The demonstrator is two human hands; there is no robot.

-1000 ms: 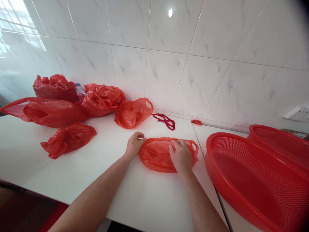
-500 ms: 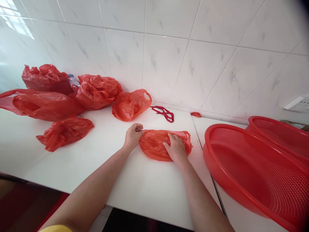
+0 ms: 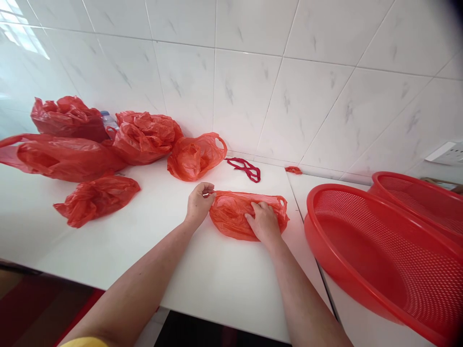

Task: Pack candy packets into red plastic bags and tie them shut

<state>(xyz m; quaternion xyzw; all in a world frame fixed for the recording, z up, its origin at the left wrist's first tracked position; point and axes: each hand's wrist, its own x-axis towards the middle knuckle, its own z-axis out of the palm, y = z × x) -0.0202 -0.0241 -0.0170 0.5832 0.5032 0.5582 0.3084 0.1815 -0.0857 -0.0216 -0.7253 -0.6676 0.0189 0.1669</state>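
Observation:
A crumpled red plastic bag (image 3: 231,214) lies on the white counter (image 3: 202,274) in front of me. My left hand (image 3: 198,203) pinches the bag's left end, fingers curled shut on the plastic. My right hand (image 3: 265,222) rests on top of the bag's middle with its fingers bent into the plastic, gripping it. The bag's handle loops show at its right end.
Several other red plastic bags (image 3: 195,156) lie along the tiled wall at the back left. A dark red cord (image 3: 248,169) lies behind the bag. Two red perforated basins (image 3: 376,255) stand at the right. The counter's front edge is close below my forearms.
My right hand slid left along the bag and its fingers curled into the plastic. The bag has been gathered narrower. The left hand keeps its pinch.

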